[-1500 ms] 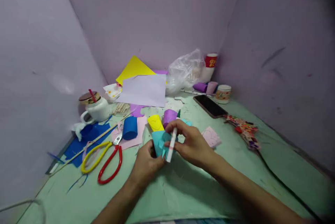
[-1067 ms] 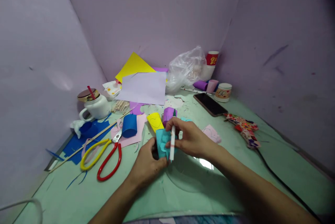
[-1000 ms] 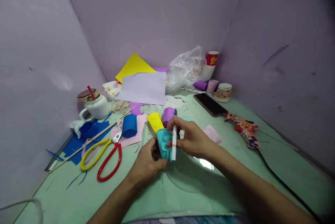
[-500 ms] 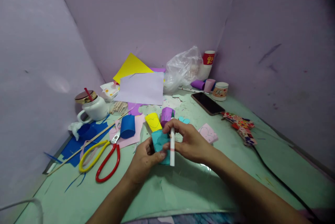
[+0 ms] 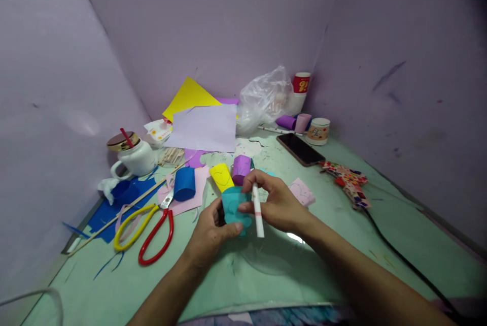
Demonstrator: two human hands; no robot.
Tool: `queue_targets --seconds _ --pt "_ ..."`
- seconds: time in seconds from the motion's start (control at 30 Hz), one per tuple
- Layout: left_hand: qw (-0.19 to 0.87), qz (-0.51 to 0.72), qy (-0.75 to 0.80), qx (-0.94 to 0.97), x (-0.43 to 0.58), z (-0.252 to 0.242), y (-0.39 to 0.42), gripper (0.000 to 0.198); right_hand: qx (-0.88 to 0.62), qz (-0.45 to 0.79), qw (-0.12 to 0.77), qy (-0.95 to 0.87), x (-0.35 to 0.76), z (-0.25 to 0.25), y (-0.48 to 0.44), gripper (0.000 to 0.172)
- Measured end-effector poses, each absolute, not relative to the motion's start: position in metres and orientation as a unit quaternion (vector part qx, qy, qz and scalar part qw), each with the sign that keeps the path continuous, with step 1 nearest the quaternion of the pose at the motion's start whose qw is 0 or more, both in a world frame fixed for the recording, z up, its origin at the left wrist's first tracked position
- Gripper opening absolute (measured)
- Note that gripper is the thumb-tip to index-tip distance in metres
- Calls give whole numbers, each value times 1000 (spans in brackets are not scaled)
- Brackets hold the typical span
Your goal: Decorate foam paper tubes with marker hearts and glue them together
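My left hand (image 5: 209,232) is closed around a teal paper piece (image 5: 232,205), its thumb near the lower edge. The piece looks rolled or folded, with small rounded cut-outs showing at its front. In my right hand (image 5: 281,205) a white marker (image 5: 258,214) slants downward between the fingers, while the fingertips meet the teal paper's right side. Just beyond the hands lie a yellow paper piece with a drawn heart (image 5: 221,177) and a purple paper roll (image 5: 241,168). A pink paper piece with a drawn heart (image 5: 302,191) rests right of my right hand.
Scissors (image 5: 166,204) with yellow and red handles lie at left, beside a blue paper roll (image 5: 184,184) and a thin wooden stick (image 5: 95,234). A lidded white mug (image 5: 139,158), a phone (image 5: 300,149), a plastic bag (image 5: 264,100) and a paper cup (image 5: 318,131) stand farther back.
The marker has shifted slightly right and tilted, its lower end swinging right. The teal paper has turned a little, and my left thumb sits slightly differently on it.
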State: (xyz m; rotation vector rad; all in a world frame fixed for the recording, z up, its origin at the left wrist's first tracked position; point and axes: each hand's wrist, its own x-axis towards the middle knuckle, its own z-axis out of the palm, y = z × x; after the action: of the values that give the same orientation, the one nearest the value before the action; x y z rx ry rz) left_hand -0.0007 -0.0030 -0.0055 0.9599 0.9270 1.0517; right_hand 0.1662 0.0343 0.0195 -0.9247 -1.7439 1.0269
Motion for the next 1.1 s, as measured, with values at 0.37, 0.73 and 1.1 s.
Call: queue_targets --seconds 0.37,0.73,1.1 --pt "647 462 437 421 1 -5 -5 43 -341 445 453 -693 163 17 33 24" --pt "645 469 446 406 1 -9 -3 42 -360 407 460 -703 162 9 35 25" --pt "637 464 464 405 1 -13 -2 44 -352 377 461 -722 161 9 36 22"
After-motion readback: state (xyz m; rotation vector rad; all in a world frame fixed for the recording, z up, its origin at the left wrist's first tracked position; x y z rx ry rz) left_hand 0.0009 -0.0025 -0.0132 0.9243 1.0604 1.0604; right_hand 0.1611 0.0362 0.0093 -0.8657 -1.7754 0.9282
